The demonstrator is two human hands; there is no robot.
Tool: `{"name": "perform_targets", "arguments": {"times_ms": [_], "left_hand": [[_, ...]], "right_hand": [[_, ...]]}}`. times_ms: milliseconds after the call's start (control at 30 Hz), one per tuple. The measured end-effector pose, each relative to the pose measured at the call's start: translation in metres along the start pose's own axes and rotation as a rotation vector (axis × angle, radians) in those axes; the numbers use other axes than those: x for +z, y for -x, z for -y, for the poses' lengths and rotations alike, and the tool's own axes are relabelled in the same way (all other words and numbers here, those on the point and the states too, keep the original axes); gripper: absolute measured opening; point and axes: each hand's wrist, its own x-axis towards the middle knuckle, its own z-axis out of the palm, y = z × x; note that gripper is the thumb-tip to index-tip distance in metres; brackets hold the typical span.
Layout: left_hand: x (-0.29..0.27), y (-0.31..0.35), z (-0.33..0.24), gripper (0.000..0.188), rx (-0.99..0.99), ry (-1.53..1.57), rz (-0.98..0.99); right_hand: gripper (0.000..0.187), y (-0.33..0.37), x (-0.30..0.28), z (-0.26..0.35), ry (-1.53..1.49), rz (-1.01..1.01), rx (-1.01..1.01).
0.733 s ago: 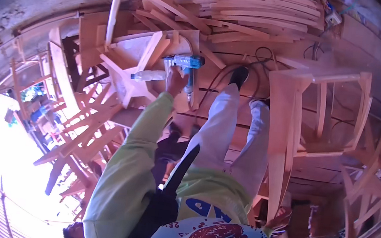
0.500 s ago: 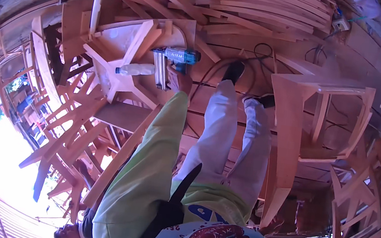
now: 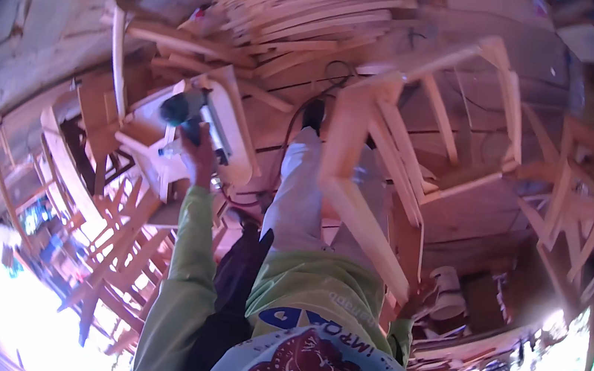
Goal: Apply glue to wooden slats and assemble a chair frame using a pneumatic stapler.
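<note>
My left hand (image 3: 198,151) is closed around the handle of a teal-and-dark nail gun (image 3: 181,107), over the work table at left. The nail gun's long metal magazine (image 3: 216,130) lies beside my fingers. A clear plastic bottle (image 3: 169,148), partly hidden, is near it among pale wood parts. At right, a wooden chair frame (image 3: 344,139) stands tilted in front of my legs. My right hand (image 3: 417,300) is at the lower end of its near leg (image 3: 372,240), fingers closed on the wood; part of the hand is blurred.
Long wooden strips (image 3: 314,0) are stacked at the far side. A dark hose (image 3: 292,128) loops across the plank floor near my foot. Piled chair frames (image 3: 106,265) stand at left, more chair frames (image 3: 574,192) at right. A white bucket (image 3: 450,294) sits at lower right.
The chair frame has swung left and tilted, now crossing in front of my legs. The nail gun has moved left and turned in my left hand. My view has shifted too.
</note>
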Motion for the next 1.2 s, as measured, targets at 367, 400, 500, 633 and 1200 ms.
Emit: {"name": "perform_targets", "arguments": {"times_ms": [367,400,500,633,1200], "left_hand": [[-0.035,0.069,-0.478,0.033,0.814,-0.374,0.782],[-0.016,0.082,-0.507,0.037,0.82,-0.512,0.821],[0.061,0.125,-0.561,0.038,0.974,-0.487,1.145],[0.197,0.188,-0.581,0.029,0.8,-0.489,1.598],[0.497,0.371,-0.351,0.031,0.286,-1.193,2.113]], "right_hand": [[0.03,0.013,0.001,0.041,-0.132,-0.107,0.0],[0.029,0.015,0.001,0.046,-0.043,-0.148,-0.034],[0.028,0.019,0.007,0.058,-0.21,-0.191,0.103],[0.025,0.008,0.013,0.066,-0.19,-0.378,0.13],[0.02,-0.006,0.012,0.074,-0.003,-0.457,0.238]]}}
